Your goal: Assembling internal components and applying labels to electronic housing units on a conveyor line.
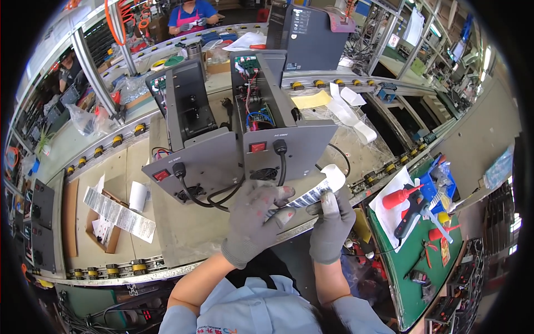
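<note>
Both hands wear grey gloves and meet at a curling strip of labels [308, 197] in front of the machines. My right hand [332, 225] pinches the strip between thumb and fingers. On the strip's left end, my left hand [257, 217] has its thumb and fingers closed around it. Just beyond stand two grey metal machine housings, a left one [192, 161] and a right one [300, 143], open at the top with circuit boards and wires showing. Each has a red switch, a fan grille and a black power cord [282, 161] plugged into its panel.
At left, another label strip [119, 214] and a white paper roll [138, 196] lie by a cardboard box [103, 231]. A green side table [409, 289] at right carries red bottles [397, 197], pliers [426, 253] and a blue bin [439, 186]. A co-worker [192, 16] stands across the line.
</note>
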The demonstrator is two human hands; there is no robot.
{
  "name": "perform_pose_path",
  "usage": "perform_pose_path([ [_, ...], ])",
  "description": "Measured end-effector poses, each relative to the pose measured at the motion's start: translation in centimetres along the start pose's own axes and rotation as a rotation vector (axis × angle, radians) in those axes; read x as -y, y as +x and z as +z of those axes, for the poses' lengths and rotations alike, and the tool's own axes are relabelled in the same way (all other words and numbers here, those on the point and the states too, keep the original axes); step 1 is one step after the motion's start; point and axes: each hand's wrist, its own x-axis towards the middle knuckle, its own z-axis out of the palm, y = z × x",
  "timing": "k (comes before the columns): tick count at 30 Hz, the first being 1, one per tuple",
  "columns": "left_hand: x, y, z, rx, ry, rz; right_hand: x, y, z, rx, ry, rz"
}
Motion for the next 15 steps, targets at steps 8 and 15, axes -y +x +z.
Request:
perform_pose_path([
  [8, -1.5, -0.3, 0.1, 0.037, 0.068, 0.003, 0.1, 0.5, -0.7, -0.076, -0.007, 0.011],
  [15, -2.8, 2.5, 1.5, -0.018, -0.014, 0.1, 1.2, 1.7, -3.5, 0.151, -0.098, 0.034],
])
